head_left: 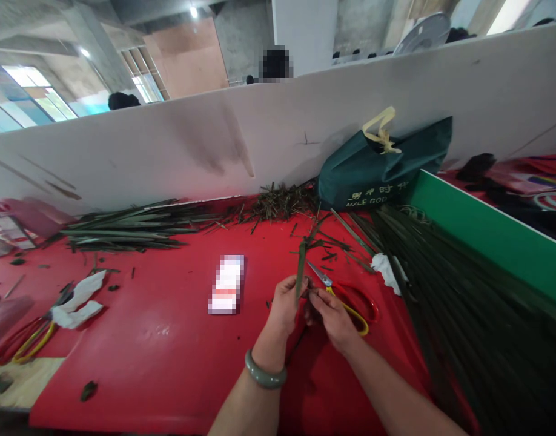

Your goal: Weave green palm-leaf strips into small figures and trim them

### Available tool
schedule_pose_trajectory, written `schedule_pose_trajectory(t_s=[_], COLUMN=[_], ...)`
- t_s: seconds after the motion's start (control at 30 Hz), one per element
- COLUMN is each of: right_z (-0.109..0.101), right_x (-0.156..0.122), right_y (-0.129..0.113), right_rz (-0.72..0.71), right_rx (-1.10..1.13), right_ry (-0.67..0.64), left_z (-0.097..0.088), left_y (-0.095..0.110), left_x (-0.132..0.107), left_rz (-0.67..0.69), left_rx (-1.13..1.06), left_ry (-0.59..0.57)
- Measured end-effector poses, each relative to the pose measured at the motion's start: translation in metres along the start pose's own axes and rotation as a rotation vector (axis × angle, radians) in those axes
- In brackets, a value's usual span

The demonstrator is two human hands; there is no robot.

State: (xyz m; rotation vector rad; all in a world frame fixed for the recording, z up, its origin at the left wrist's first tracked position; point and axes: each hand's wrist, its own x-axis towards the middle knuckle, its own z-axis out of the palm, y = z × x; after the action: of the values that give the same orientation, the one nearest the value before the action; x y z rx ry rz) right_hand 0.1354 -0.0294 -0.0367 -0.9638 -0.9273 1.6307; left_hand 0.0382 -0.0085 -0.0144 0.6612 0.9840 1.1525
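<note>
A red desk (169, 339) fills most of the view, and a pair of scissors (326, 281) with red and yellow handles lies on it near the middle. Behind the scissors a white partition (169, 145) runs the whole width of the desk. To the right of the scissors lies a broad heap of long dark leaves (450, 290), and farther right of them stands a green board (487, 230). Behind the scissors and a little to the right, a dark green bag (387, 169) with pale handles leans against the partition. Far to the left of the scissors and farther back lies a bundle of leaves (132, 227), and straight behind the scissors a litter of short cuttings (278, 203).

Just in front of the scissors, over their handles, the right hand (335, 318) is pinched shut on the lower end of a leaf strip (300, 266). Just left of the scissors, the left hand (284, 303) is clenched around the same strip, which stands nearly upright out of the fist, beside the blades. A green bracelet (265, 374) sits on the left wrist.

Left of the scissors lies a blurred packet (226, 283). Just right of the blades lies a white rag (384, 266).
</note>
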Motion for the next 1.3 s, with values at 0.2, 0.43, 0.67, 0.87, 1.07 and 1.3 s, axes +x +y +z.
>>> schedule_pose_trajectory(t_s=[0.2, 0.43, 0.67, 0.87, 1.07, 1.3], right_z=[0.0027, 0.0014, -0.0007, 0.0006, 0.0022, -0.0008], right_x=[0.0005, 0.0002, 0.0024, 0.0011, 0.0011, 0.0023], right_y=[-0.0009, 0.0011, 0.0057, 0.0016, -0.0005, 0.0024], right_rz=[-0.018, 0.015, -0.029, -0.024, -0.017, -0.061], right_rx=[-0.052, -0.046, -0.043, -0.099, -0.121, -0.115], right_ry=[-0.023, -0.029, -0.060, -0.003, 0.033, 0.080], left_z=[-0.0024, -0.0062, -0.0063, -0.0062, -0.0072, 0.0013], left_y=[-0.0003, -0.0025, -0.0030, -0.0029, -0.0050, -0.0068], left_x=[0.0004, 0.0033, 0.0008, 0.0024, 0.0045, 0.0009], left_rz=[0.063, 0.099, 0.173, 0.190, 0.161, 0.046], left_rx=[0.018, 0.031, 0.106, 0.113, 0.060, 0.015], left_ry=[-0.061, -0.052, -0.067, -0.025, 0.000, -0.010])
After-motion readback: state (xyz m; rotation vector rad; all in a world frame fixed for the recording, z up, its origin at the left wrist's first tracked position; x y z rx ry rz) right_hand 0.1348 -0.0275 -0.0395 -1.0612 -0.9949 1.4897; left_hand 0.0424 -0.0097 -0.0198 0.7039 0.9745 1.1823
